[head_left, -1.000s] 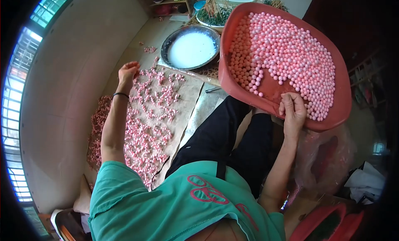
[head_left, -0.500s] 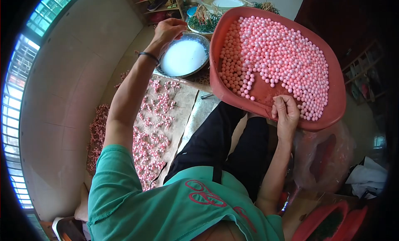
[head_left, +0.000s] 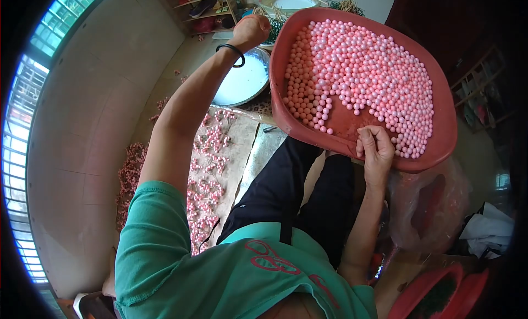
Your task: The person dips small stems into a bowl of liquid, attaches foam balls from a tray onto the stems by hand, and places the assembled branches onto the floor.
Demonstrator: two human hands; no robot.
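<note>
A red plastic basin (head_left: 286,113) holds a great many pink pearly beads (head_left: 374,66), with part of its bottom bare near the front. My right hand (head_left: 377,145) is over the basin's near edge, fingers curled and thumb pressed to them; whatever it may pinch is too small to name. My left hand (head_left: 252,30) is stretched far forward, closed, beside the green-stemmed bundle (head_left: 276,29) behind the bowl. Its fingertips are hidden by the back of the hand. Below that wrist sits a round bowl of white liquid (head_left: 242,77).
Pink bead sprigs (head_left: 206,209) lie in rows on a sheet at the left, with a denser pile (head_left: 130,170) by the wall. Another basin of white liquid (head_left: 291,3) stands at the back, near a shelf (head_left: 206,8). Red containers (head_left: 423,297) are at the lower right.
My left hand has moved forward and right, from above the bowl to the green-stemmed bundle. My right hand has hardly moved. The view has shifted slightly.
</note>
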